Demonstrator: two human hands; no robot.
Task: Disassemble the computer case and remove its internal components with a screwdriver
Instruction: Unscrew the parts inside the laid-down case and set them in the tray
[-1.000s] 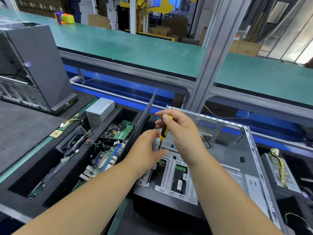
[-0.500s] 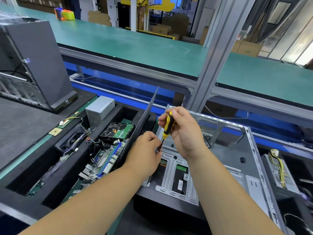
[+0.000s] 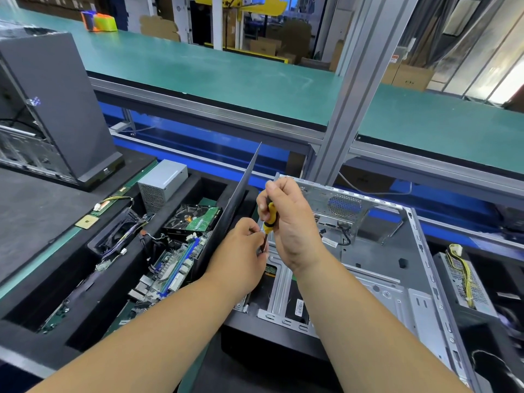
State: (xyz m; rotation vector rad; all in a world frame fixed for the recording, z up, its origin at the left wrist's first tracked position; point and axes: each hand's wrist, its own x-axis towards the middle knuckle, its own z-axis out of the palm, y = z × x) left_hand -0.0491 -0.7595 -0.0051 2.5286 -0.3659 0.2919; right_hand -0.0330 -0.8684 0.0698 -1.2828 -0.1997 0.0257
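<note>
Now:
Change: screwdriver [image 3: 270,218] raised off case [image 3: 377,268].
Right hand [image 3: 292,222]: grip curled round handle.
Left hand [image 3: 243,245]: pinching shaft near tip, probably taking a freed screw.

One head-worn view only, wide-angle, looking forward and down, close over the open computer case [image 3: 377,268] with both forearms reaching in from the bottom edge; the green conveyor [image 3: 241,78] runs across behind, its lines bowed by the lens

Green conveyor belt [image 3: 226,72], cardboard boxes [image 3: 408,76]
</note>
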